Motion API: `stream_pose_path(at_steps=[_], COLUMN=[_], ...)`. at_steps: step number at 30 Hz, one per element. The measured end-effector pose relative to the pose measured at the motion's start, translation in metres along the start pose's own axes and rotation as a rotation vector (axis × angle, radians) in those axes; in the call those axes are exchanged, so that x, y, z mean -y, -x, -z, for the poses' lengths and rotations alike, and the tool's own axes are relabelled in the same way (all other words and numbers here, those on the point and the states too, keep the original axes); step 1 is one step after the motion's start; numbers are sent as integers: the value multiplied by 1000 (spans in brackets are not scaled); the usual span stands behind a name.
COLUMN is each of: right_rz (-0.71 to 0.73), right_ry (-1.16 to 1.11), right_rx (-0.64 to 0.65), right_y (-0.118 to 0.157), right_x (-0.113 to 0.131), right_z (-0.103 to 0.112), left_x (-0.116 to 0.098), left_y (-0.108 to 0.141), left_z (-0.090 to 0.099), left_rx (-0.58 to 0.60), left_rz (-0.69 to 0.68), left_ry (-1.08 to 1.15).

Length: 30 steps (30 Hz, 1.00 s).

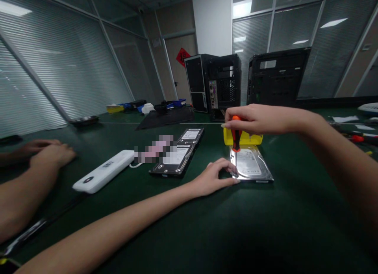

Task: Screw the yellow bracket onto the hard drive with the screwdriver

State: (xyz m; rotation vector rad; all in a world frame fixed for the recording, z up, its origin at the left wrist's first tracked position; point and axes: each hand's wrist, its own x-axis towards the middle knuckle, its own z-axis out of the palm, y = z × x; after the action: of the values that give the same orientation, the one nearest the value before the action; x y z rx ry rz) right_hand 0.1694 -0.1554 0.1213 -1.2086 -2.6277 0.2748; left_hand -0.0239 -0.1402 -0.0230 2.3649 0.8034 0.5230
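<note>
A silver hard drive [251, 163] lies flat on the green table. My right hand [252, 118] is closed around the top of an orange and black screwdriver [236, 138], which stands upright over the drive's near left corner. My left hand [214, 177] grips that same corner, its fingers on the top close to the screwdriver's tip and its thumb along the front edge. The exact contact of the tip is hard to make out. Directly behind the drive stands a yellow bin [243, 139], partly covered by my right hand.
Two more hard drives [184, 159] lie left of my left hand, near a white power bank [106, 169] with a cable and a blurred patch. Another person's hands [50, 153] rest at the far left. Computer cases [196, 82] stand behind, with a black mat [165, 118] before them.
</note>
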Motion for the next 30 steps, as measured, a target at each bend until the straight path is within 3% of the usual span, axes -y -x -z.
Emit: stream_pose_path(at_steps=[16, 20, 26, 30], right_rz=[32, 82, 164, 151], right_ry=[-156, -97, 176, 152], right_rx=[68, 8, -209, -157], right_y=[-2, -5, -11, -9], right_x=[-4, -4, 0, 1], right_z=[-1, -4, -13, -14], left_x=[-1, -1, -2, -2], left_y=[1, 1, 1, 1], left_z=[0, 1, 1, 1], left_rx=[-2, -1, -5, -5], left_rz=[-8, 3, 12, 4], left_ry=[0, -12, -24, -11])
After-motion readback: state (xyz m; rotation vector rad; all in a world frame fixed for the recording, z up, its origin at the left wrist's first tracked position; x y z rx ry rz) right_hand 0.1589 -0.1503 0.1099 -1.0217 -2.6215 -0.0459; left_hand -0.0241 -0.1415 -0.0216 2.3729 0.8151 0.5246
